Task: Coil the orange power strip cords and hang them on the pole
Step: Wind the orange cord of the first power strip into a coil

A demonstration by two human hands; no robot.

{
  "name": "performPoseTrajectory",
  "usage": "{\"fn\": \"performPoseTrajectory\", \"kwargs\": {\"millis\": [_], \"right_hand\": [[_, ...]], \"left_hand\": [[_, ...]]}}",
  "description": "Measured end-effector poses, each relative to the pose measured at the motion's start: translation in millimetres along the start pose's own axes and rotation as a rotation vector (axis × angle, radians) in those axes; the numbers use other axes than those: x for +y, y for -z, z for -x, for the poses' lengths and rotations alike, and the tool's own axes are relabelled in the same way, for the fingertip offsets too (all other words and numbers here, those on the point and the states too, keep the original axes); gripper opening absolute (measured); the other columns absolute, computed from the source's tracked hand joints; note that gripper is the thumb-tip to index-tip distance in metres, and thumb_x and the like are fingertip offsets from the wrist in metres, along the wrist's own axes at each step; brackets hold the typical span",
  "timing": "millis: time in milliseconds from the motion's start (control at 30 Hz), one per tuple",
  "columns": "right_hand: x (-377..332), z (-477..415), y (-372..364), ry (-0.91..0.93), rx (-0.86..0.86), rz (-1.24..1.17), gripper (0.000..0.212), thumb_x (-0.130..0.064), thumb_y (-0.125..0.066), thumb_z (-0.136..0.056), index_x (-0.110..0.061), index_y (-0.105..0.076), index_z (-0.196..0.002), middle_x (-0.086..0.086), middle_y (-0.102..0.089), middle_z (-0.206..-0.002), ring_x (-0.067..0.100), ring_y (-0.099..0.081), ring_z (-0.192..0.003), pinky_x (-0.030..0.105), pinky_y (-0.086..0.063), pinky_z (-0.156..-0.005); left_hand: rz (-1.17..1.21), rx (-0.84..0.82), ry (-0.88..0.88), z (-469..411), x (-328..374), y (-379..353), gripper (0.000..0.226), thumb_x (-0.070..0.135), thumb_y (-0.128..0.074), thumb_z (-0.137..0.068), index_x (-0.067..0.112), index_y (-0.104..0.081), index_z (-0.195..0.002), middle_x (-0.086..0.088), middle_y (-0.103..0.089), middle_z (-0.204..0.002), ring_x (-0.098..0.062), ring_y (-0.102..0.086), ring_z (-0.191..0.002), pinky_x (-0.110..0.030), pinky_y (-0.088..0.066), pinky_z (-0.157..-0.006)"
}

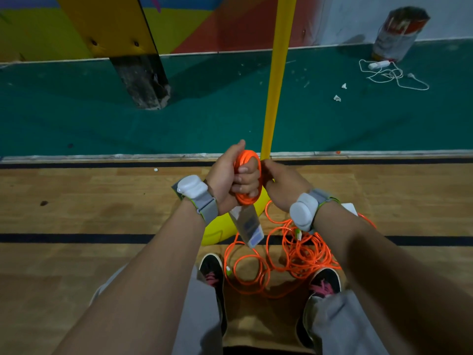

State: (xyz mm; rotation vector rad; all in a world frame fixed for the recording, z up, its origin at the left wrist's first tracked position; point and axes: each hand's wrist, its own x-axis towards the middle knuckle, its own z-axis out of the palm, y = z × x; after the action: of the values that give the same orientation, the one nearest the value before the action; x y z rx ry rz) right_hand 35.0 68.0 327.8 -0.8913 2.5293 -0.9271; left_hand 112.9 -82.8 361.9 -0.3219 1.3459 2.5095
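The left hand was closed round a tight orange cord coil, its power strip dangling below; the right hand pinched the coil's edge beside the yellow pole. Light, springy cord, best gripped across all loops. More loose cord lay tangled between the shoes.

Right hand's fingers behind the orange coil; pole top cut off.

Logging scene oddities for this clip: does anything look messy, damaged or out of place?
Yes. A loose tangle of orange cord sprawls between the shoes, uncoiled. A white power strip lies with its cord strewn on the green floor, paper scraps nearby. The dark post base looks worn and chipped.
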Motion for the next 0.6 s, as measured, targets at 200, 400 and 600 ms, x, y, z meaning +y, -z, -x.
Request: {"fn": "performPoseTrajectory", "kwargs": {"millis": [200, 400, 600], "right_hand": [[-8.0, 1.9, -5.4, -0.005, -0.035, 0.054, 0.029, -0.007, -0.051, -0.097, -0.022, -0.057, -0.120, 0.013, -0.070, -0.110, 0.041, -0.063, -0.097, 0.049, -0.054, -0.082], [-13.1, 5.7, -0.7, -0.026, -0.045, 0.086, 0.016, -0.012, -0.054, -0.099, -0.015, -0.060, -0.114, 0.014, -0.071, -0.111, 0.040, -0.063, -0.099, 0.050, -0.055, -0.086], [-13.2, 6.4, -1.5, -0.022, -0.088, 0.121, 0.011, -0.014, -0.054, -0.101, -0.015, -0.055, -0.112, 0.015, -0.070, -0.106, 0.040, -0.064, -0.093, 0.049, -0.056, -0.081]], "left_hand": [[0.076, 0.031, -0.016, 0.0, 4.4, 1.7, 0.062, 0.052, -0.025, -0.108, 0.020, -0.042, -0.058, 0.007, -0.024, -0.044, -0.014, -0.009, -0.042, -0.034, -0.021, -0.057], [0.083, 0.057, -0.046, 2.8, 5.9, -0.1, 0.059, 0.050, -0.026, -0.109, 0.020, -0.040, -0.060, 0.006, -0.024, -0.045, -0.012, -0.017, -0.039, -0.034, -0.024, -0.057], [0.080, 0.054, -0.047, 4.9, 6.5, -0.5, 0.057, 0.050, -0.027, -0.109, 0.020, -0.040, -0.062, 0.006, -0.024, -0.046, -0.012, -0.018, -0.040, -0.035, -0.026, -0.058]]}}
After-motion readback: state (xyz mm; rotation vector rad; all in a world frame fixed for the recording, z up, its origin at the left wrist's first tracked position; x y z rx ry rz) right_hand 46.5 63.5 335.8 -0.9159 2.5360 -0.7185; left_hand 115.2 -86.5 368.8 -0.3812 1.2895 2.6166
